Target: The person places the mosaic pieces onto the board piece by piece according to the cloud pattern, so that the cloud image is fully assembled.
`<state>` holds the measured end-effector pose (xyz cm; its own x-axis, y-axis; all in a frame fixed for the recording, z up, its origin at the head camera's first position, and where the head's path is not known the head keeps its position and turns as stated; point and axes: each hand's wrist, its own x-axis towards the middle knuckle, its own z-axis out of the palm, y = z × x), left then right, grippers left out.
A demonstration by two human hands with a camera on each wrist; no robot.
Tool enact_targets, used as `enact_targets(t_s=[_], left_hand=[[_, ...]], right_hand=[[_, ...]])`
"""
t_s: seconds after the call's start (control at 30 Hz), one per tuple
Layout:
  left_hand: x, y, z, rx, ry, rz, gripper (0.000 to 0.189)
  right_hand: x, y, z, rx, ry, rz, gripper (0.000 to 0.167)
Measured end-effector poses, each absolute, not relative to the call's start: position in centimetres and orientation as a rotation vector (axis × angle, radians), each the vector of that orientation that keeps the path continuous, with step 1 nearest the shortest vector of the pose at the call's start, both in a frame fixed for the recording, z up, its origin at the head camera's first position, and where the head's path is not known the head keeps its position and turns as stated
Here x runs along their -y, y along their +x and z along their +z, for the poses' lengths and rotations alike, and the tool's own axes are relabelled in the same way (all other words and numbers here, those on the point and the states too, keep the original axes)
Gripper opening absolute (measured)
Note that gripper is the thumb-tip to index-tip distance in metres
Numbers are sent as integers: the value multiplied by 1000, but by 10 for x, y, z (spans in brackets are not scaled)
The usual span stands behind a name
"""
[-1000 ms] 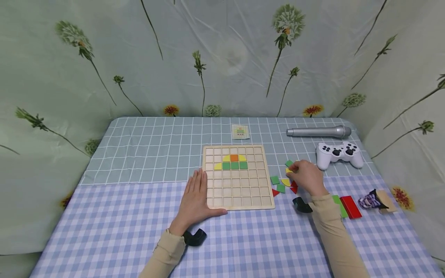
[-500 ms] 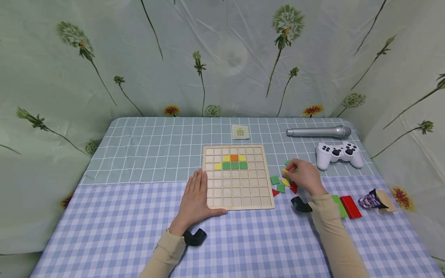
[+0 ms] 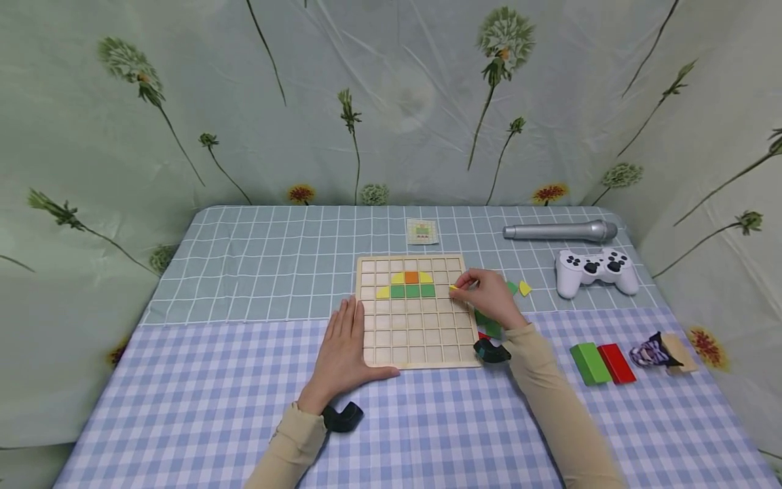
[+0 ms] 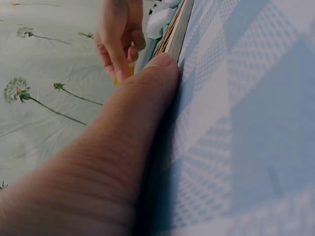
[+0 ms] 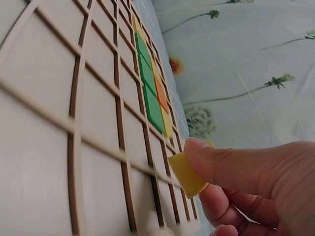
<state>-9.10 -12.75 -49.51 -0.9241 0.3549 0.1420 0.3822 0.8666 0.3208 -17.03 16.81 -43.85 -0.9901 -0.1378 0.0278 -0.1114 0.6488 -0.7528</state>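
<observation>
A wooden grid board (image 3: pixel 409 333) lies mid-table, with a row of green square tiles (image 3: pixel 413 291), an orange tile (image 3: pixel 412 278) and yellow quarter-round tiles (image 3: pixel 383 293) set in its upper cells. My left hand (image 3: pixel 342 350) rests along the board's left edge, fingers straight and thumb at the front edge. Over the board's right side, my right hand (image 3: pixel 489 295) pinches a yellow quarter-round tile (image 5: pixel 189 176) between thumb and finger. In the right wrist view the tile is tilted above the cells. Loose green tiles (image 3: pixel 492 330) lie partly hidden under the right wrist.
A yellow tile (image 3: pixel 525 288) lies right of the hand. Behind the board is a small pattern card (image 3: pixel 422 232). A microphone (image 3: pixel 559 232) and a white game controller (image 3: pixel 595 270) sit back right; green (image 3: pixel 590 364) and red blocks (image 3: pixel 617 364) and a purple patterned item (image 3: pixel 651 353) stand nearer.
My right hand has picked up a yellow tile from the loose pile and carried it left over the board's right edge. The left hand has stayed in place.
</observation>
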Motion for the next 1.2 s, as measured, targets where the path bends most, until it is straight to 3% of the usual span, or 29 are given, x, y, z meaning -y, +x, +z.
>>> enact_targets(t_s=[0.77,1.0,1.2], left_hand=[[128,-90,-498,2950,-589,-529,133],[127,-90,-496,2955,-595,-521,132],[128,-91,-495,2965,-590,-527,132]], right_hand=[[-147,-174,-450,-2915,-177,-1101,10],[-168,-166,-446,-2929,-241,-1073,12],[-207,-162,-435,-3045,-72,-992,19]])
